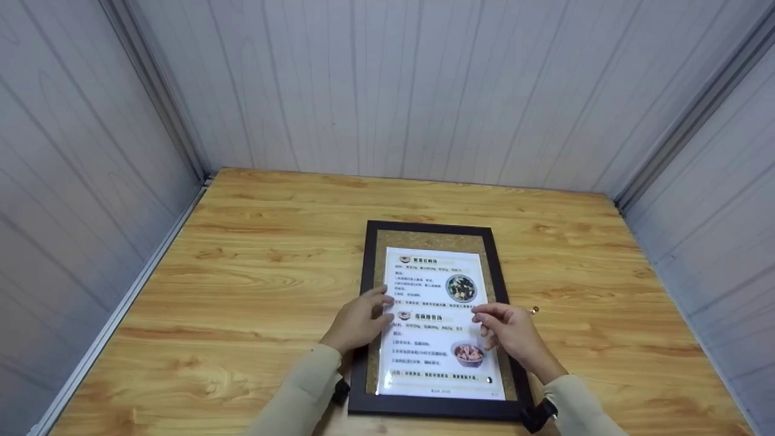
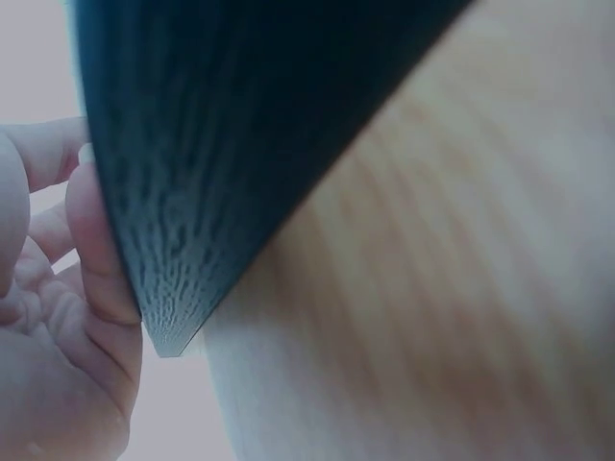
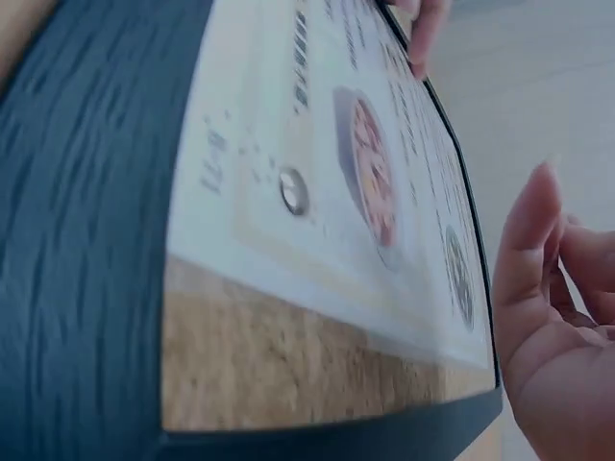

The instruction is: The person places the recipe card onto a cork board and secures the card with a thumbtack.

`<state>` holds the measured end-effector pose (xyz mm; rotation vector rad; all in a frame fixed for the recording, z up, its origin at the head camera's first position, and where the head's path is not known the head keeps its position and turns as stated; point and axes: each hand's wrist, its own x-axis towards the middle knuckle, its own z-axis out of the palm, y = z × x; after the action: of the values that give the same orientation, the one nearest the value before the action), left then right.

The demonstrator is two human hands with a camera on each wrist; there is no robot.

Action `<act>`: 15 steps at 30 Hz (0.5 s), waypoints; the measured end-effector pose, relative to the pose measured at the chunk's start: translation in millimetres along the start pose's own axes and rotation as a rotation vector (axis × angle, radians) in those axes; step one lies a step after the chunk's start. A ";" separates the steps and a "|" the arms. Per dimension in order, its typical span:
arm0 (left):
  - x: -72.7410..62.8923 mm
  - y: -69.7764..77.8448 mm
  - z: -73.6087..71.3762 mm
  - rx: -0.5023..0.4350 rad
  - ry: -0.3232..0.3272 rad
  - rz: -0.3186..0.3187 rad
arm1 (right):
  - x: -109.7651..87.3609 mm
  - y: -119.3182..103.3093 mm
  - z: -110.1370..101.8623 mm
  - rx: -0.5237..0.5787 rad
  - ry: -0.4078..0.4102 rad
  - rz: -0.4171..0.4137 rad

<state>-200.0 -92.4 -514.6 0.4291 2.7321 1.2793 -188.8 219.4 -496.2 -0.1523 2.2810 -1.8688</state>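
Pinning recipe sheet (image 1: pixel 437 321) onto cork board (image 1: pixel 433 318): left hand (image 1: pixel 357 321) flat at 9 o'clock edge, right hand (image 1: pixel 511 333) loosely curled, empty; needs pushpin (image 1: pixel 534 310) at 3 o'clock.

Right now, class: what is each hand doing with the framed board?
Left hand: open, fingertips touching the sheet at the frame's left edge.
Right hand: open, fingers loosely curled over the sheet's right edge, holding nothing.

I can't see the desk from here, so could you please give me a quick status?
Left hand open, fingers on the sheet. Right hand open, fingertips at its right edge. Frame flat on table. Small pin beside it.
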 end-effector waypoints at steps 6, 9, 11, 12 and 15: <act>-2.2 0.2 1.7 -0.010 0.001 -0.011 | -5.1 -3.0 17.0 -0.124 -0.096 -0.127; -2.1 0.3 1.7 -0.010 0.000 -0.009 | -6.4 -4.4 22.5 -0.166 -0.101 -0.170; -1.9 0.3 1.1 -0.009 0.000 -0.008 | -7.1 -5.5 26.0 -0.181 -0.106 -0.172; -1.6 0.0 0.9 -0.009 0.000 -0.009 | -7.5 -6.3 27.9 -0.177 -0.109 -0.161; -0.7 -0.6 0.3 -0.012 -0.002 -0.012 | -9.1 -9.1 34.3 -0.133 -0.130 -0.098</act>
<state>-199.4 -92.7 -515.3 0.4120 2.7192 1.2909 -173.1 186.4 -493.0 -0.3995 2.3461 -1.6950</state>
